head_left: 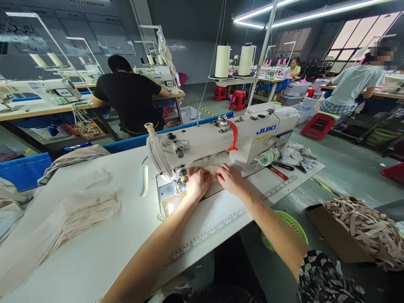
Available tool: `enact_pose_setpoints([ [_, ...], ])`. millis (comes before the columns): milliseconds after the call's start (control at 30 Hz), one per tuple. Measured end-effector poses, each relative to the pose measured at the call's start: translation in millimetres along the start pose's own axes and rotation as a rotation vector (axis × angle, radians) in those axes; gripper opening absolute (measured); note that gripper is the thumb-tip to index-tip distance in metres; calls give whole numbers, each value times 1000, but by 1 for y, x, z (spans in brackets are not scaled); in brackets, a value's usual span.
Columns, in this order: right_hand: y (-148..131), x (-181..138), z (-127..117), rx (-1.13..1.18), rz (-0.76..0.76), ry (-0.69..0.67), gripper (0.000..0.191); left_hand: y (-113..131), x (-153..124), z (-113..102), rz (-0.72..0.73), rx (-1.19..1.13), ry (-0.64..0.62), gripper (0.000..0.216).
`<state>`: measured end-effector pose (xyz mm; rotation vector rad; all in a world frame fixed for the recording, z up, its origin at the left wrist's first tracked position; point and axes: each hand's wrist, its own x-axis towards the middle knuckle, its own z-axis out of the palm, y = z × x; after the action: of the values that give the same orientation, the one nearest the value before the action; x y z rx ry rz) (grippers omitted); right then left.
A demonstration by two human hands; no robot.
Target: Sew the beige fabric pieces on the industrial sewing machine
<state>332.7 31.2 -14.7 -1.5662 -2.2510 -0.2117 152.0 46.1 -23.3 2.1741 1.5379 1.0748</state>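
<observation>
Beneath the arm of a white sewing machine point(202, 141), both of my hands pinch a small piece of pale fabric point(213, 171). My left hand point(198, 184), just right of the needle area, has its fingers closed at the fabric's left side. At the right side, my right hand point(231, 178) is closed with the fingertips pressed together. The fingers partly hide the fabric. The lit needle plate point(167, 191) lies to the left of my left hand, with no cloth visible under the presser foot.
Stacked pale fabric pieces point(91, 214) lie on the left of the white table. Red-handled snips point(277, 172), a green cord coil point(269, 156) and scraps point(298, 155) sit at the right. A green basket point(292, 223) and a box of strips point(339, 235) stand below. Other people sit at machines.
</observation>
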Motion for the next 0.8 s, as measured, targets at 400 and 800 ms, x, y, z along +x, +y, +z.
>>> enact_pose_setpoints([
  [400, 2, -1, -3, -31, -49, 1, 15, -6, 0, 3, 41, 0, 4, 6],
  [800, 7, -8, -16, 45, -140, 14, 10, 16, -2, -9, 116, -80, 25, 15],
])
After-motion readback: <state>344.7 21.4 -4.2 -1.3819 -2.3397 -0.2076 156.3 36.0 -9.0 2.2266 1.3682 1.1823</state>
